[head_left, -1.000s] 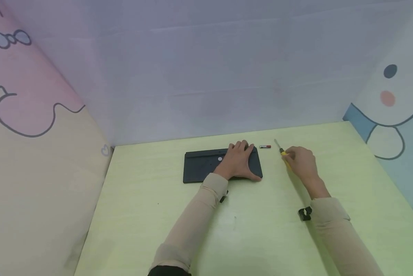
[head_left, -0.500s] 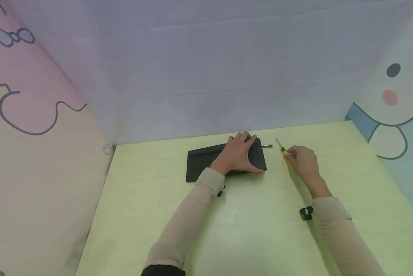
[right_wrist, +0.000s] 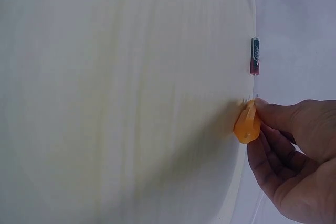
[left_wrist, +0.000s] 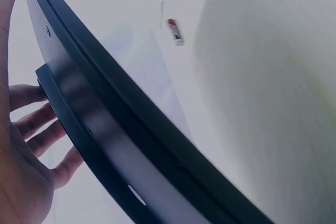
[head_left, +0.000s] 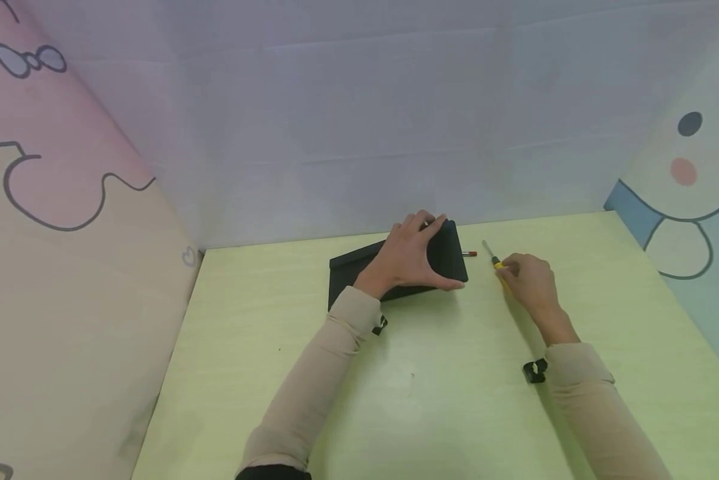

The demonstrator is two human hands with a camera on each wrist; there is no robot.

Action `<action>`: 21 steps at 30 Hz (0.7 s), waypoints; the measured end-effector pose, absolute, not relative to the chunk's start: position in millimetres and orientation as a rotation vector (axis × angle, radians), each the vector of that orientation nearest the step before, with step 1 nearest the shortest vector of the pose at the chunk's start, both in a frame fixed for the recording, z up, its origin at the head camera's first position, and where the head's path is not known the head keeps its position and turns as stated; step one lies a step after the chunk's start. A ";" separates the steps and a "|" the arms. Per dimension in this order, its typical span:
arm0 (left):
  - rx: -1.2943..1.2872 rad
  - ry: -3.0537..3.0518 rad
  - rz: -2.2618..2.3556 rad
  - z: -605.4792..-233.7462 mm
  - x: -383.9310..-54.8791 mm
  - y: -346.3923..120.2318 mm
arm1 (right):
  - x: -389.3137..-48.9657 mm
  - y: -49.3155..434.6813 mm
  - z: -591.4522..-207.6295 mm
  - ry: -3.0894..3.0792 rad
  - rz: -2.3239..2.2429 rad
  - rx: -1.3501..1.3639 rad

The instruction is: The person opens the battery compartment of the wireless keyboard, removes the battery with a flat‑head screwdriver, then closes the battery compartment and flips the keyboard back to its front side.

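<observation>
A flat black keyboard (head_left: 446, 253), its ridged underside facing up, lies tilted at the back middle of the table. Spanning its right part, my left hand (head_left: 404, 257) grips it by the long edges, thumb on the near edge and fingers at the far one. In the left wrist view the keyboard (left_wrist: 100, 98) slants across, its right end off the table. My right hand (head_left: 530, 280) pinches a yellow-handled screwdriver (head_left: 496, 262) whose shaft points toward the back wall. The orange-looking handle (right_wrist: 248, 124) sits between thumb and fingers in the right wrist view.
A small battery (head_left: 470, 253) with a red end lies between keyboard and screwdriver, partly hidden by the keyboard in the head view. A pale wall sheet (head_left: 347, 133) rises behind the table (head_left: 431, 413). Printed side panels stand left and right.
My left hand has raised the keyboard's right end off the table, and it now covers part of the battery. My right hand with the screwdriver has stayed nearly still.
</observation>
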State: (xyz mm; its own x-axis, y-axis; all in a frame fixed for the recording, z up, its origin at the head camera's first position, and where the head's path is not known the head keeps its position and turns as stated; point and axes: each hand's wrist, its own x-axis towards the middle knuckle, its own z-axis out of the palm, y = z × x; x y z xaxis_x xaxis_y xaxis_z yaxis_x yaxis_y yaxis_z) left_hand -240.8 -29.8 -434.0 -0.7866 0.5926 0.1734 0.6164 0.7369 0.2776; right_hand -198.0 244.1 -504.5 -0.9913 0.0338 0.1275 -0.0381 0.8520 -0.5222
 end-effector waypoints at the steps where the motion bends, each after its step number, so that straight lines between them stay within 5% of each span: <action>1: -0.998 -2.846 -0.523 -431.9 -240.3 -30.9 | -197.9 244.3 -504.8 -2.894 0.818 0.001; 21: -1.029 -2.611 -0.970 -397.4 -230.4 -51.6 | -195.7 246.9 -503.8 -2.891 0.835 -0.004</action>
State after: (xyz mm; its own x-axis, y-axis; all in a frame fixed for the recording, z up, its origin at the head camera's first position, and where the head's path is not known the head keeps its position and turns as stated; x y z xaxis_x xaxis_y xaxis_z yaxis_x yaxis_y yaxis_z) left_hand -230.4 -51.6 -397.4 -0.7468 0.5486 0.3759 0.6610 0.5497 0.5108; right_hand -195.7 246.9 -503.8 -0.9913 0.0393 0.1259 -0.0340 0.8465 -0.5313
